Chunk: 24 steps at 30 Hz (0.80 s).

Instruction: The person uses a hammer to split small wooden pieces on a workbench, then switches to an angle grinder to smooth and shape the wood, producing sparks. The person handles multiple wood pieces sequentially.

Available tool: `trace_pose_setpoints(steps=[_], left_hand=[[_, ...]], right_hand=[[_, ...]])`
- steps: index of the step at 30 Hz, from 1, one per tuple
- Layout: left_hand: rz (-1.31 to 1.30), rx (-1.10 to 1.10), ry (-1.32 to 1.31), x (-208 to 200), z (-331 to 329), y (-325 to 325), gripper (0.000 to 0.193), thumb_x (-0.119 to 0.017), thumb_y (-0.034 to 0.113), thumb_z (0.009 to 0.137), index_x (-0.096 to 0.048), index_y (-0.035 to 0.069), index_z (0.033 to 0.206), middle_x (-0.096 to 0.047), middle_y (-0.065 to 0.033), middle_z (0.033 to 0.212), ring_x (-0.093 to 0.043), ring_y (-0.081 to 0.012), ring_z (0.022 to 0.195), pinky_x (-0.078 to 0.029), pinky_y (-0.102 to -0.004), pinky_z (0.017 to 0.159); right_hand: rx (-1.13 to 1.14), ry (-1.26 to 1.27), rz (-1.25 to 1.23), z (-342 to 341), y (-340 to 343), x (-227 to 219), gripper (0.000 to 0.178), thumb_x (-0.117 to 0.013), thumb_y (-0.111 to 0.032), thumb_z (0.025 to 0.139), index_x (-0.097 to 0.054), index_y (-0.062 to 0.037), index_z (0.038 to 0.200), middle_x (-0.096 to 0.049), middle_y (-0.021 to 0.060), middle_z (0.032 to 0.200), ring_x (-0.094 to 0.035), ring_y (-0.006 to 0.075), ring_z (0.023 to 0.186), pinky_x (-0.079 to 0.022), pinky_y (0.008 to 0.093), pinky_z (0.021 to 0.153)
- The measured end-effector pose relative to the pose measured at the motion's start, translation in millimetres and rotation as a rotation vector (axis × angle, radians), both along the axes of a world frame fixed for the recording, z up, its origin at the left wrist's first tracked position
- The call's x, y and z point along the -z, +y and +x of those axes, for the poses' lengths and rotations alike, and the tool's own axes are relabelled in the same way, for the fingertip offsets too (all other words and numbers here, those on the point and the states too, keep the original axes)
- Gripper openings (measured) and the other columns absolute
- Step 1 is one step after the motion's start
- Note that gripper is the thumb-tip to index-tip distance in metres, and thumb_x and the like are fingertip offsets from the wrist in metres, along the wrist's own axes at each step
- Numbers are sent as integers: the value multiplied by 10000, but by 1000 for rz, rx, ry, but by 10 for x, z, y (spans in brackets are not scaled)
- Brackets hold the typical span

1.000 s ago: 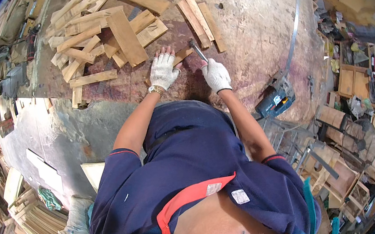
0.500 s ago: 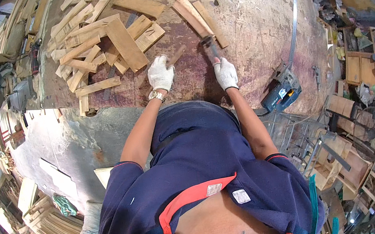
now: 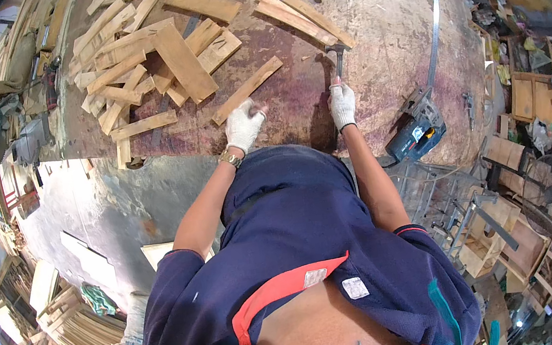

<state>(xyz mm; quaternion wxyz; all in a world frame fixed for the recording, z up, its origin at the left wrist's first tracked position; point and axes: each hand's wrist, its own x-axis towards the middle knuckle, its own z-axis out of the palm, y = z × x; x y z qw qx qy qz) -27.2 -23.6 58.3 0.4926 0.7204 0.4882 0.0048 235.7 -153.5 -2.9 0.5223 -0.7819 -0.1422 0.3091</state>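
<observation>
Head view: left hand [image 3: 242, 125] in a white glove, fingers curled, resting on the worn metal tabletop [image 3: 380, 9] just beside the near end of a long wood strip [image 3: 247, 90]; whether it pinches anything I cannot tell. Right hand [image 3: 342, 104], also gloved, fist wrapped round the handle of a hammer [image 3: 338, 59], head pointing away toward two slats [image 3: 302, 18]. Pile of wood offcuts [image 3: 141, 64] lies left. Power saw [image 3: 415, 130] sits at the table edge, right.
</observation>
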Motion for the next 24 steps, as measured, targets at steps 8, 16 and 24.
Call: trace_pose_setpoints(steps=[8, 16, 24], left_hand=[[916, 190, 142, 268, -32, 364, 435, -754, 326, 827, -638, 90, 1173, -592, -136, 1143, -580, -340, 1121, -478, -458, 946], [936, 238, 308, 410, 323, 342, 774, -646, 455, 938, -434, -6, 1523, -379, -217, 1618, -328, -370, 1518, -275, -497, 1233], [912, 191, 161, 481, 377, 362, 857, -628, 532, 936, -390, -34, 1534, -352, -260, 1614, -312, -410, 1516, -246, -510, 1245]], right_hand=[[-159, -294, -119, -41, -59, 62, 534, -518, -472, 1056, -651, 22, 902, -585, 107, 676, -572, 223, 658, -466, 415, 649], [-356, -108, 15, -447, 272, -716, 397, -573, -409, 1063, -637, -20, 1020, -547, -27, 734, -487, 67, 641, -414, 274, 567], [-473, -511, -172, -555, 327, -404, 444, -518, -404, 1047, -643, 20, 1006, -668, 276, 825, -675, 419, 789, -503, 488, 714]])
